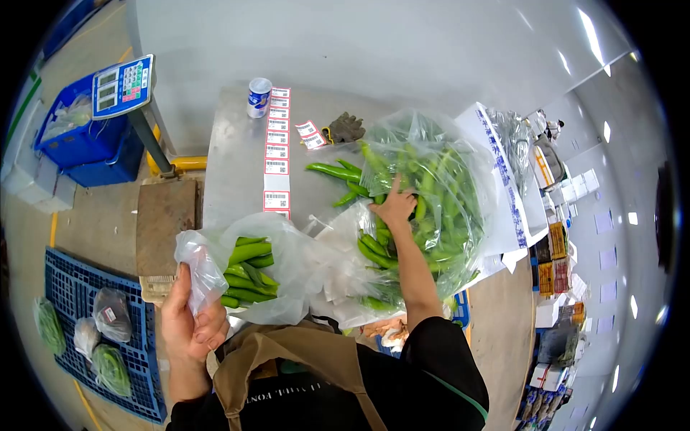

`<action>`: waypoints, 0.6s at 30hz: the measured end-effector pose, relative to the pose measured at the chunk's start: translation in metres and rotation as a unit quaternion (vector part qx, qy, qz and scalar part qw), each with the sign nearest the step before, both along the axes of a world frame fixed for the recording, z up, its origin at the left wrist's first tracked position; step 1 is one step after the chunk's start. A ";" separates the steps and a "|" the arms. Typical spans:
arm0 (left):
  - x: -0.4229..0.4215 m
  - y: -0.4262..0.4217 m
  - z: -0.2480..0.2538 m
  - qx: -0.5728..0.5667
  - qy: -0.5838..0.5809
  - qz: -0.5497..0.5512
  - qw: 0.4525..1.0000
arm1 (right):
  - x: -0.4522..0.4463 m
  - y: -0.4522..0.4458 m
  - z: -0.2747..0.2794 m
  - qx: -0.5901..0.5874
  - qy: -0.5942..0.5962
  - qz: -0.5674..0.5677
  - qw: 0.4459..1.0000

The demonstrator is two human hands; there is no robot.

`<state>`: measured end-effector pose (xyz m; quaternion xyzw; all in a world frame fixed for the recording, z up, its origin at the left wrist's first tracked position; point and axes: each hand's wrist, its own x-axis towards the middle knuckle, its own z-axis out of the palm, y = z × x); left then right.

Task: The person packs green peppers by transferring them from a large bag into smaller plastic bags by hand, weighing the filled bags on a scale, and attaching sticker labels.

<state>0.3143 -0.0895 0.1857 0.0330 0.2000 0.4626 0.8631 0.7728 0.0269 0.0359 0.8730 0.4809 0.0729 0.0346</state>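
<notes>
My left hand (188,322) is closed on the gathered edge of a clear plastic bag (295,276) at the table's near side. Several long green peppers (249,274) lie inside this bag. On the right, a much larger clear bag (471,190) is full of the same peppers, and some spill from its mouth. My right hand (397,208) rests at that mouth on the peppers, its fingers spread. Loose green peppers (334,171) lie just left of it on the metal table (237,165).
A strip of printed labels (277,151) runs along the table beside a blue-and-white can (259,98). Near the back lies a dark glove (346,128). Left of the table stands a scale with a blue display (123,86); bagged vegetables sit on a blue pallet (144,359).
</notes>
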 end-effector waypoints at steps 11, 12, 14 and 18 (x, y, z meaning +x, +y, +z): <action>0.011 0.002 0.003 -0.024 0.035 0.007 0.999 | 0.026 -0.003 -0.016 0.102 0.000 0.130 0.986; 0.015 0.004 0.004 -0.027 0.041 0.003 0.999 | 0.022 -0.003 -0.008 0.126 -0.005 0.146 0.981; 0.021 0.008 0.007 -0.031 0.057 0.000 0.998 | 0.023 0.009 0.000 0.071 0.060 0.089 0.992; 0.013 0.008 0.002 -0.023 0.033 -0.031 0.999 | 0.009 0.009 -0.003 0.062 0.029 0.067 0.995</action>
